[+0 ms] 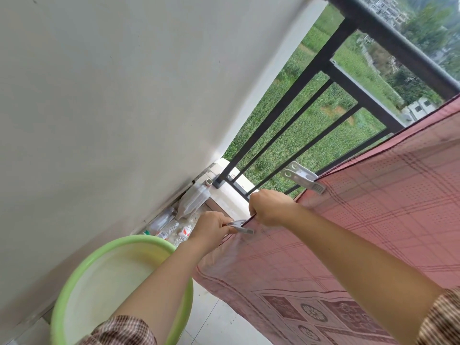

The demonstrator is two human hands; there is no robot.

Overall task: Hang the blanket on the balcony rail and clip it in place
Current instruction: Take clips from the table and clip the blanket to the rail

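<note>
Blanket: our pink checked blanket (pixel 361 220) hangs from the black balcony rail (pixel 388 38), draping down inside the bars.
Left hand: our left hand (pixel 211 229) pinches a grey clip (pixel 240 227) against the blanket's side edge.
Right hand: our right hand (pixel 270 207) is curled round that same edge, just beside the grey clip.
Upper clip: the upper clip (pixel 305 179) is clamped on the edge higher up.
Basin: a green basin (pixel 74 282) sits beneath our left forearm.

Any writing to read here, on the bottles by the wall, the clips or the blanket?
No text here is readable.
On the bottles: red and white labels, print too blurred to read.
On the fastened clip and the held clip: no writing shows.
On the blanket: checks and flower motifs only, no words.
</note>
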